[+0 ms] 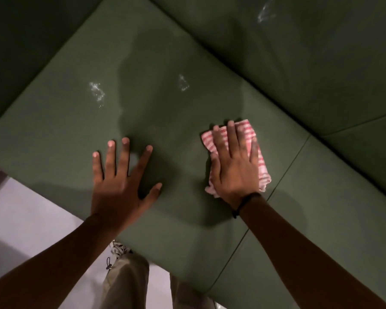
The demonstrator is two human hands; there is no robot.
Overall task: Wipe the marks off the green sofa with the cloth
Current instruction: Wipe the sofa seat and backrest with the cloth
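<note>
The green sofa point(187, 52) fills most of the view. Its seat cushion carries two white marks: one on the left point(97, 92) and one near the middle point(183, 83). A third white mark point(264, 12) shows on the backrest at the upper right. My right hand point(234, 166) lies flat on a folded red-and-white striped cloth point(262, 165), pressing it onto the seat below the middle mark. My left hand point(120, 175) rests on the seat with fingers spread, holding nothing.
A seam point(285, 172) between two seat cushions runs just right of the cloth. The pale floor point(27, 215) lies at the lower left, beyond the sofa's front edge. My legs in light trousers point(125, 284) stand against that edge.
</note>
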